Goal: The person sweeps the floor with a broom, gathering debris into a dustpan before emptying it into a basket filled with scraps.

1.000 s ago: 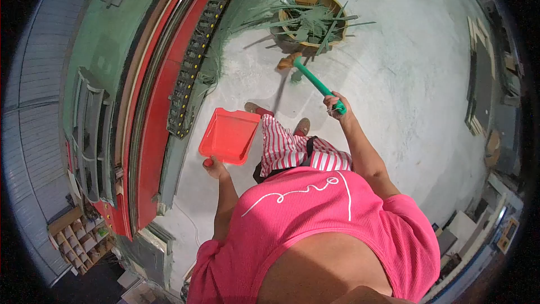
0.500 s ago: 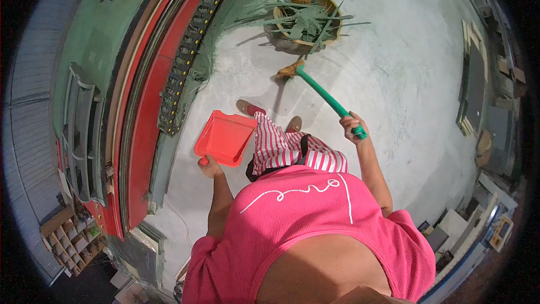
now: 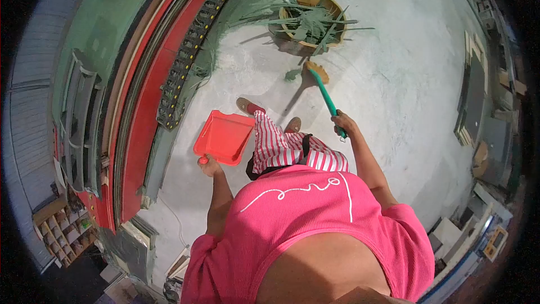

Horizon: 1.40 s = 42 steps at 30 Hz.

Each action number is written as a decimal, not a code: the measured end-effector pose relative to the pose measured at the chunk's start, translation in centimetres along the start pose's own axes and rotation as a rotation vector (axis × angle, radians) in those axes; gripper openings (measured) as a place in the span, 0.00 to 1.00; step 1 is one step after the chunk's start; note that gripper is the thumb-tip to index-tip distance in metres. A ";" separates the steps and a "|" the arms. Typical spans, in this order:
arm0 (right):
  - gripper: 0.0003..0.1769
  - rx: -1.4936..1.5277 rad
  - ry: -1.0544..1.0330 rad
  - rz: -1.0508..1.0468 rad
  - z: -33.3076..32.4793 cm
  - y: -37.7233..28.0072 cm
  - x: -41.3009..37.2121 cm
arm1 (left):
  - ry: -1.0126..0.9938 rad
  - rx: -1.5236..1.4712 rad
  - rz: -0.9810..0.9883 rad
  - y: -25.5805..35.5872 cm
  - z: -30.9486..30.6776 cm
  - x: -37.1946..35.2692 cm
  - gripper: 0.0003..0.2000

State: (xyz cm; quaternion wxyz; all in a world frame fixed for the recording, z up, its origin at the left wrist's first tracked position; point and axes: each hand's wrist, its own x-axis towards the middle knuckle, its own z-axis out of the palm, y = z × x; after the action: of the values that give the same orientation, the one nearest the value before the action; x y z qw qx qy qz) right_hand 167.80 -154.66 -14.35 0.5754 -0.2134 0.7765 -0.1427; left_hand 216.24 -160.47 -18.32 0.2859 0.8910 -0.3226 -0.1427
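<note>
The right hand (image 3: 342, 123) clenched the lower end of the broom (image 3: 325, 94) at centre frame. Its slim green handle ran up and slightly left, the straw head resting on the rough concrete floor (image 3: 394, 67) just below a round basket (image 3: 336, 7). The left hand (image 3: 208, 164) gripped a flat red plastic dustpan (image 3: 225, 137), left of centre.

Red dustpan (image 3: 224, 137); green-handled broom (image 3: 325, 95); red-white striped trousers (image 3: 284, 149); pink shirt (image 3: 304, 231).

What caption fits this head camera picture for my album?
Left hand holds a red dustpan, right hand grips a green-handled broom, its head by a basket of green strips.
</note>
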 end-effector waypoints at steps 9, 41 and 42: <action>0.20 -0.103 -0.094 -0.082 1.5 -1.4 -1.2 | -0.025 -0.030 -0.003 -2.3 0.8 -0.1 0.17; 0.15 0.656 -0.598 0.188 -2.2 3.3 0.4 | 0.178 0.020 -0.098 -2.8 0.0 0.3 0.11; 0.15 0.645 -0.580 0.190 -2.7 3.3 0.4 | 0.218 0.152 -0.190 -2.7 0.0 0.4 0.10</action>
State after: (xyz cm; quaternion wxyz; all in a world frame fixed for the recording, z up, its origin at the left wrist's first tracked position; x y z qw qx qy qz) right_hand 164.55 -152.06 -15.38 0.8171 0.0182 0.5150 -0.2582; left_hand 217.86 -159.01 -19.96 0.2361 0.9468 -0.2138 -0.0465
